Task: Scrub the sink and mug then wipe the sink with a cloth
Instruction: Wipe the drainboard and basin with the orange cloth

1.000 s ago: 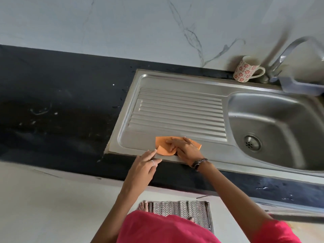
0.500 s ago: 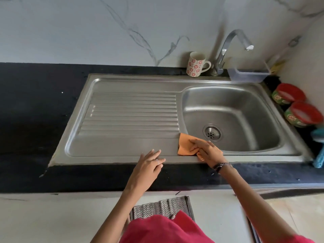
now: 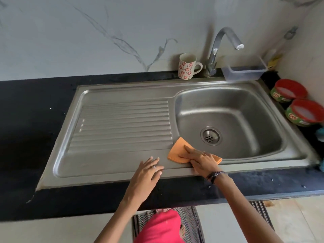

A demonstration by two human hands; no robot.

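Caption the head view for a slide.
Right hand presses orange cloth on the stainless steel sink front edge; left hand rests open beside it.

My right hand (image 3: 201, 159) covers the middle of the orange cloth (image 3: 177, 151); only its left part and a corner past my knuckles show. The blue object (image 3: 320, 133) on the desk (image 3: 26, 120) at the right is cut off by the frame edge; I cannot identify it. A second bluish scrap (image 3: 322, 164) lower on that edge is likewise cut off. The yellow item (image 3: 273, 61) behind the clear plastic tub (image 3: 245, 73) is mostly hidden and blurred. The nearer red-lidded container (image 3: 305, 113) runs out of frame. My red garment (image 3: 157, 227) conceals part of the floor mat (image 3: 189, 223).
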